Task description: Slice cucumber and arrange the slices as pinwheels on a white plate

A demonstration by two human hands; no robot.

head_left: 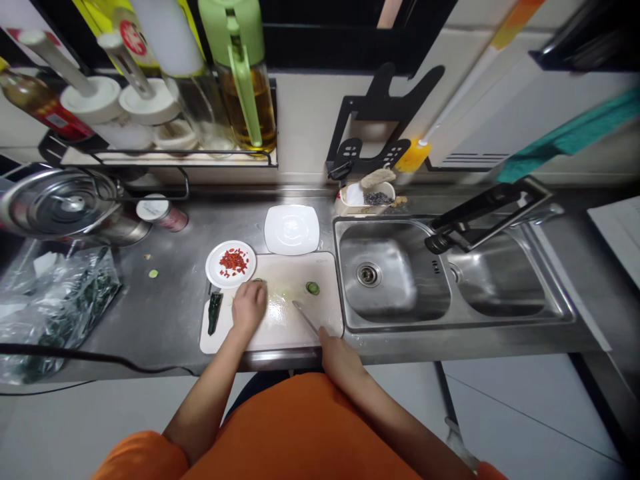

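My right hand [343, 359] is wrapped round the handle of a knife [306, 317], whose blade points up and left over the white cutting board [280, 337]. On the board's left half rests my left hand [249, 308], fingers curled in; whatever lies under them is hidden. A bit of green cucumber slice [257, 280] shows just past its fingertips. A few cucumber slices [313, 288] lie together on the right of the board. Along its left edge is a dark green cucumber piece [214, 312]. The middle of the board looks wet.
A white plate of small red pieces [233, 261] overlaps the board's upper left corner. Behind it sits a square white dish [291, 230]. To the right is a double steel sink [395, 273]; at left, a plastic bag of greens [60, 307], a lidded pot [65, 203] and a jar [163, 213].
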